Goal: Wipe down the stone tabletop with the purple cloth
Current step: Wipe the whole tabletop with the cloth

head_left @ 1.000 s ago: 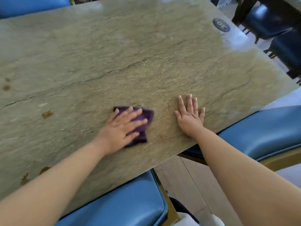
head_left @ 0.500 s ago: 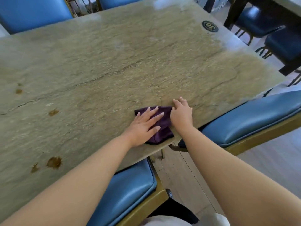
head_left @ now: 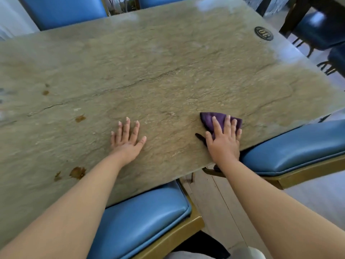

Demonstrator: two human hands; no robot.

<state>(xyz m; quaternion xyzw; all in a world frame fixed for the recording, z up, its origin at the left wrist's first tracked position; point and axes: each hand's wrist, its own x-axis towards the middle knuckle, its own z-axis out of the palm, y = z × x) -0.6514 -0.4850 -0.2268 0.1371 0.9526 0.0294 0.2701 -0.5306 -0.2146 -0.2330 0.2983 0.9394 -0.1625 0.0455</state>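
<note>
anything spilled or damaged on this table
Yes. Brown stains mark the left part of the stone tabletop: a large blotch near the front edge, one further in, and a small one beyond. A dark crack-like line crosses the slab. The purple cloth lies under the right hand, far from them.

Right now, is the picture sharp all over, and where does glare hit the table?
Head view: the stone tabletop shows pale glare along its far edge and right side; the left margin is smeared by blur; the purple cloth under the right hand is fairly sharp; straight edges bow slightly from the wide lens.
</note>
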